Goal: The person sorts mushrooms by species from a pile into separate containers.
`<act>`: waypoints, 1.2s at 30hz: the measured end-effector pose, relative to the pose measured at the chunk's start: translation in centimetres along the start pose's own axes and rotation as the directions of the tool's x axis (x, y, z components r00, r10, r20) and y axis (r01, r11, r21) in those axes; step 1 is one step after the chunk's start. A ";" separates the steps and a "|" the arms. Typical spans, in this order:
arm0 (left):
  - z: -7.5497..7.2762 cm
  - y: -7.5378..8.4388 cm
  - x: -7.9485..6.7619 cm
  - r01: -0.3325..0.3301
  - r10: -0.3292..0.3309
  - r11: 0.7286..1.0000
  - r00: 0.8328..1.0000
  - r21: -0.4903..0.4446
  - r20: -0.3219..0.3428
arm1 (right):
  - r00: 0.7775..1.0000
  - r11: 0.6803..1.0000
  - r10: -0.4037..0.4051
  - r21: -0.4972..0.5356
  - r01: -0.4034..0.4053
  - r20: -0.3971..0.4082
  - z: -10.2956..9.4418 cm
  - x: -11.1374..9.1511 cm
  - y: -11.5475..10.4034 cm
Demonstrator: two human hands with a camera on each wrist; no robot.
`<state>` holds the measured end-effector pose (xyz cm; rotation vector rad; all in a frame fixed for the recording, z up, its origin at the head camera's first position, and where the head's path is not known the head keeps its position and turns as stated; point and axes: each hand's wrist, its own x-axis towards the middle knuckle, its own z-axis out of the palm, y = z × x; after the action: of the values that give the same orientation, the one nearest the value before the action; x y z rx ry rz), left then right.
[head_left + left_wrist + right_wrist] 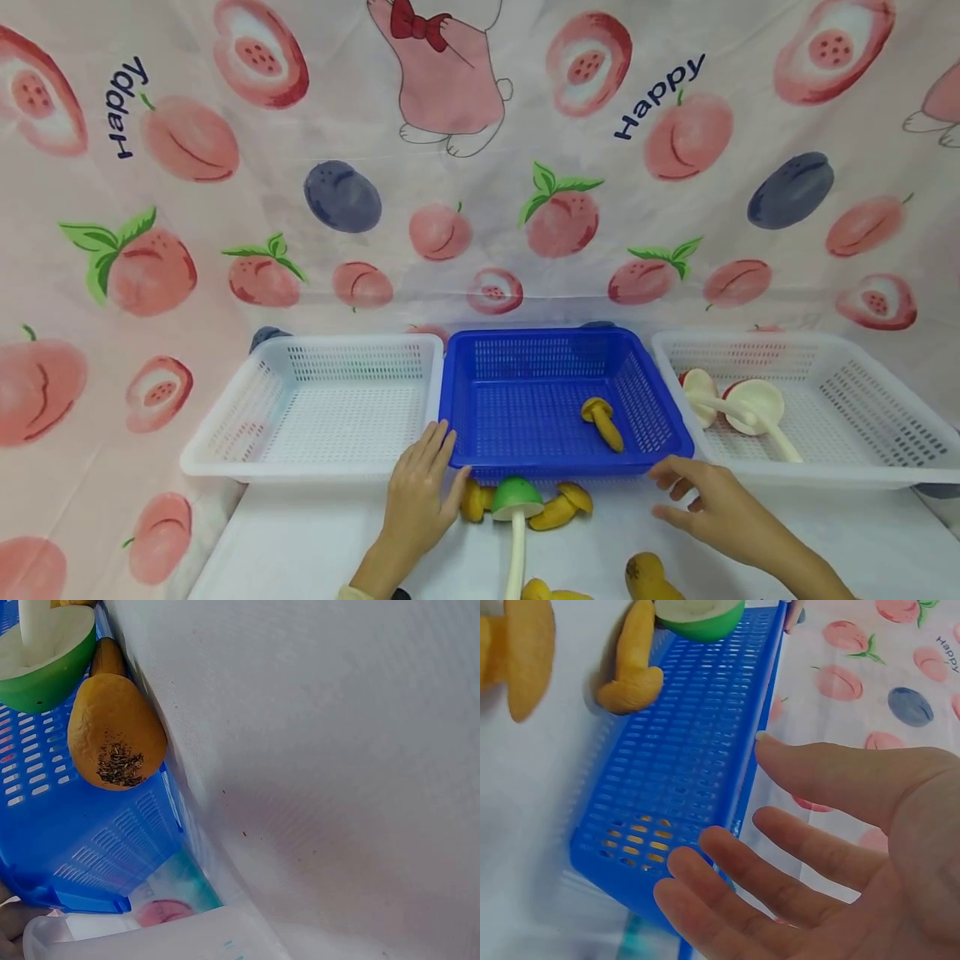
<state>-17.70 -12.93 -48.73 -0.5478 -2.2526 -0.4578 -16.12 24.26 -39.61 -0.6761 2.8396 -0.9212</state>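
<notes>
In the head view my left hand (422,492) lies at the near left corner of the blue basket (555,462), its fingers straight and holding nothing. My right hand (712,504) is by the near right corner, fingers loosely bent with nothing in them; in the right wrist view its thumb and fingers are apart beside the basket wall. Inside the blue basket is a yellow-brown toy mushroom (602,423). Just in front of the basket are a green-capped toy mushroom (517,500) with a long white stem and two yellow-brown mushrooms, one on the left (474,500) and one on the right (561,506).
A white basket (311,475) stands left of the blue one. The right white basket (832,479) holds two toy mushrooms (753,407) with cream undersides and red edges. Nearer on the white table lie more yellow-brown pieces (651,577). A fruit-print cloth (465,183) hangs behind.
</notes>
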 end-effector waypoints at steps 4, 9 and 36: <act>-0.1 0.1 0.1 0.000 0.000 1.000 1.000 0.003 -0.004 | 0.998 0.998 0.052 0.042 -0.054 0.035 0.6 -0.5 0.3; -0.2 0.2 0.1 0.008 -0.008 1.000 1.000 -0.004 0.008 | 0.991 0.992 0.102 0.072 -0.108 0.083 1.3 -1.1 0.9; -0.1 0.2 0.2 0.009 -0.009 1.000 1.000 0.000 -0.010 | 0.828 0.852 0.478 0.073 -0.518 0.295 6.6 -2.7 2.6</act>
<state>-17.69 -12.81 -48.48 -0.5342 -2.2461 -0.4646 -13.32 23.78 -46.65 -0.0154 2.4759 -0.8563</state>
